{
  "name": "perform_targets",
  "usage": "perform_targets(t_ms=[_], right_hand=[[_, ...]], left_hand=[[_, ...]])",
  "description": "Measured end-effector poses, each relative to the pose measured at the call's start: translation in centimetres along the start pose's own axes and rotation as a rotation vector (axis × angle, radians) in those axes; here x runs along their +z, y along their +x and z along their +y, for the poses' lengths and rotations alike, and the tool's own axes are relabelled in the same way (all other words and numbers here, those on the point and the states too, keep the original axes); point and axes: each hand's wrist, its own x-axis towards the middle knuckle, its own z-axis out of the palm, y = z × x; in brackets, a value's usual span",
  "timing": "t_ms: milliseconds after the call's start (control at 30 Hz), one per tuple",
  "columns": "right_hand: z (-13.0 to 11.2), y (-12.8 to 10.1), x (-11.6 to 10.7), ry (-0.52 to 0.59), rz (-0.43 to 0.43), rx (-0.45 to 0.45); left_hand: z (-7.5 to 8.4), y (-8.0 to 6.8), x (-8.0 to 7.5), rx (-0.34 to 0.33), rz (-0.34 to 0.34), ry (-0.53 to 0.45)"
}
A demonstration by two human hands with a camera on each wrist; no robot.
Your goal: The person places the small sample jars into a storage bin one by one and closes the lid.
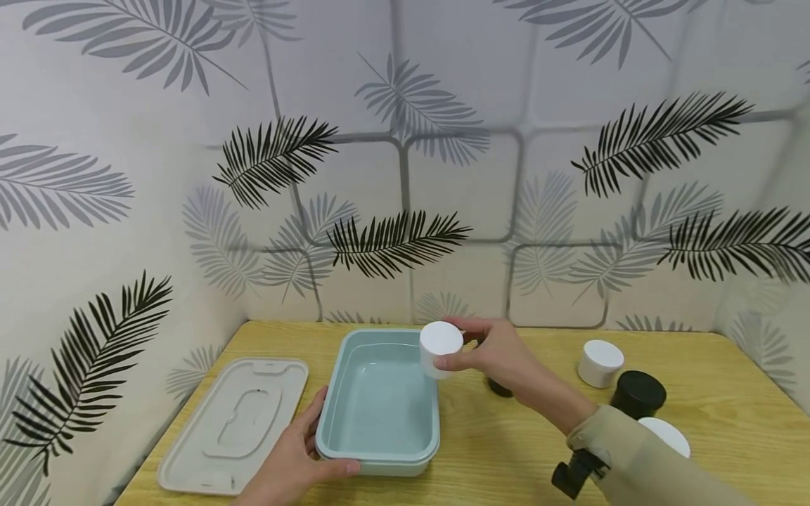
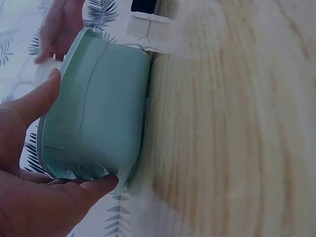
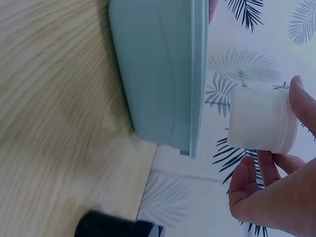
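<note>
A white lidded jar [image 1: 441, 344] is pinched between the thumb and fingers of my right hand [image 1: 496, 351]. It hangs above the right rim of a pale blue-green plastic box [image 1: 380, 460], higher than the table. The right wrist view shows the jar [image 3: 256, 118] past the box's rim, its lid edge by my thumb. My left hand [image 1: 287, 450] grips the box's front left corner, thumb along the front and fingers on the left side. In the left wrist view the fingertips reach low on the box wall [image 2: 108, 103]. The box's visible floor holds nothing.
A whitish box lid [image 1: 190, 450] lies flat at the left. Another white jar [image 1: 601, 364], a black jar [image 1: 638, 395] and a white jar [image 1: 666, 437] partly behind my sleeve stand at the right. A black jar [image 1: 499, 388] shows behind my right wrist. A patterned wall backs the table.
</note>
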Motion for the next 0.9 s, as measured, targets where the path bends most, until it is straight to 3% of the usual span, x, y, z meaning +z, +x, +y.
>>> perform_targets(t_ms=[500, 900], right_hand=[[-0.7, 5.8, 6.4, 0.073, -0.072, 0.018], [0.3, 7.5, 10.4, 0.056, -0.048, 0.091]], left_hand=[[0.2, 0.0, 0.1, -0.006, -0.005, 0.015], [0.0, -0.1, -0.1, 0.005, -0.013, 0.017]])
